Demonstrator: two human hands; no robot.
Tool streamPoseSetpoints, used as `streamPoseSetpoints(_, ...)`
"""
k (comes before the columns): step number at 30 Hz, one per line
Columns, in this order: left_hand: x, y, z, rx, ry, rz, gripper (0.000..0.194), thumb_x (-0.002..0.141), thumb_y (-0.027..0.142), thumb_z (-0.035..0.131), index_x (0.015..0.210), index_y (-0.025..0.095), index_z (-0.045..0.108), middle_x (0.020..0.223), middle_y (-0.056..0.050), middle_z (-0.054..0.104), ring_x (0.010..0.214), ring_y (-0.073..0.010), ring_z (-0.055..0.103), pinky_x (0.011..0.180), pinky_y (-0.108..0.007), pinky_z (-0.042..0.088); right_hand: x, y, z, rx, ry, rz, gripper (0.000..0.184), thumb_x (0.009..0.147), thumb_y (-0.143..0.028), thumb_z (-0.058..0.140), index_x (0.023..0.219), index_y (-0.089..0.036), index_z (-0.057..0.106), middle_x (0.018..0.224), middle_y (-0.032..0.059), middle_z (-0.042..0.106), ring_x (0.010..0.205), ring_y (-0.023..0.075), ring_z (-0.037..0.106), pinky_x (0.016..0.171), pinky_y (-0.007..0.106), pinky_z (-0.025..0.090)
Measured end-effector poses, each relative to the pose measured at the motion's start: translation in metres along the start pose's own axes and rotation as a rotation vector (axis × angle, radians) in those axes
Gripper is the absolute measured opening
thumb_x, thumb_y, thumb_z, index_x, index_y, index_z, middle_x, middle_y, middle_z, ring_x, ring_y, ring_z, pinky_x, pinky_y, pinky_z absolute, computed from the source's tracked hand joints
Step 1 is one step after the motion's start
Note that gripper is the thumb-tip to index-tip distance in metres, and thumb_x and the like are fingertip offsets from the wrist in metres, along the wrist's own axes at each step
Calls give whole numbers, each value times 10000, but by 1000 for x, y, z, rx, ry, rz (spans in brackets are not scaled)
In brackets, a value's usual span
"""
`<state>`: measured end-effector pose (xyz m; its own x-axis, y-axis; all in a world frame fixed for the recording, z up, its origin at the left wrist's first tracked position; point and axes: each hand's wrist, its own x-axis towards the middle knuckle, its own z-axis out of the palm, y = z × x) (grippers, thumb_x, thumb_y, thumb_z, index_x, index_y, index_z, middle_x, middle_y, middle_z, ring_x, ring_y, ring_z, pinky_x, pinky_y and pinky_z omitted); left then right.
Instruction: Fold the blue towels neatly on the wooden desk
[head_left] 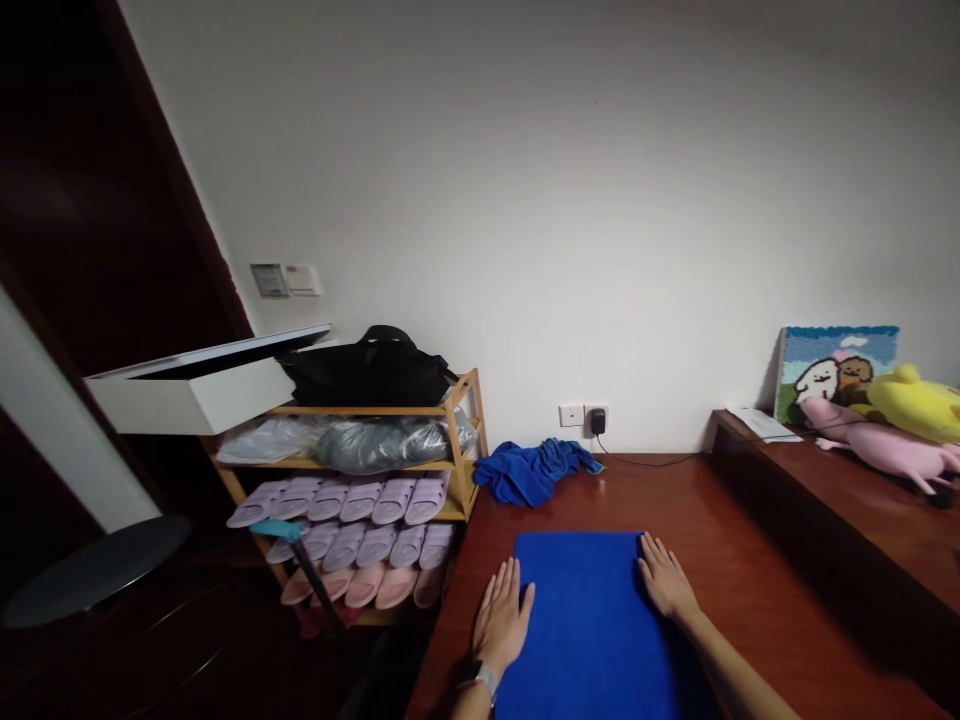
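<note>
A blue cloth (592, 620) lies spread flat on the dark red wooden table (720, 540) in front of me. My left hand (501, 618) rests flat at the cloth's left edge with its fingers stretched out, a watch on the wrist. On the cloth's right edge lies my right hand (665, 579), also flat and open. Neither hand holds anything. A second blue cloth (534, 470) lies crumpled at the far side of the table, near the wall.
A wooden shoe rack (463, 440) with several pink and lilac slippers (360, 500) stands left of the table, a black bag (371, 368) and a white box (195, 390) on top. A charger (598, 421) is plugged into the wall. Plush toys (885, 435) lie on a raised ledge at right.
</note>
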<state>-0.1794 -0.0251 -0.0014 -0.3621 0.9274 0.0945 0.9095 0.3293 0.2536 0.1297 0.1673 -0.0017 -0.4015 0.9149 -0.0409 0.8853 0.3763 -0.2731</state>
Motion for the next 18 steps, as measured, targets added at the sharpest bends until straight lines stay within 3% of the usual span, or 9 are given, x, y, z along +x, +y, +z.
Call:
streamPoseSetpoints(7, 1, -8, 2, 50, -25, -10, 761, 1071, 614, 171, 1662, 158, 316, 1734, -70, 263, 1610, -239, 250, 1330, -454, 249, 15, 3, 12, -13, 28, -23, 718, 1045, -431, 156, 1670, -94, 266, 1745, 81, 261, 1622, 233, 220, 1330, 441, 160)
streamPoseSetpoints(10, 7, 5, -1, 62, -4, -31, 763, 1075, 591, 193, 1650, 111, 335, 1727, -105, 273, 1607, -263, 262, 1328, -478, 254, 14, 4, 15, -21, 31, -21, 719, 1042, -426, 152, 1671, -93, 256, 1747, 77, 255, 1623, 233, 219, 1330, 440, 158)
streamPoseSetpoints(13, 20, 52, 2, 13, 35, 70, 741, 1084, 569, 169, 1656, 124, 327, 1729, -104, 275, 1609, -272, 258, 1327, -494, 257, 14, 2, 12, -25, 23, -7, 715, 1043, -417, 138, 1673, -95, 246, 1749, 66, 249, 1625, 225, 209, 1331, 433, 148)
streamPoseSetpoints(16, 39, 125, 16, -90, 0, 310, 703, 1088, 546, 153, 1670, 179, 298, 1725, -78, 312, 1610, -262, 267, 1326, -507, 265, 13, 3, 9, -16, 28, -8, 704, 1043, -395, 141, 1672, -100, 257, 1745, 70, 256, 1623, 219, 217, 1327, 432, 160)
streamPoseSetpoints(18, 51, 172, 30, -163, -51, 374, 707, 1087, 514, 92, 1672, 168, 285, 1727, -82, 315, 1614, -257, 255, 1331, -512, 249, 13, 6, 11, -37, 26, -29, 692, 1036, -362, 165, 1667, -107, 286, 1744, 76, 256, 1622, 225, 221, 1322, 436, 174)
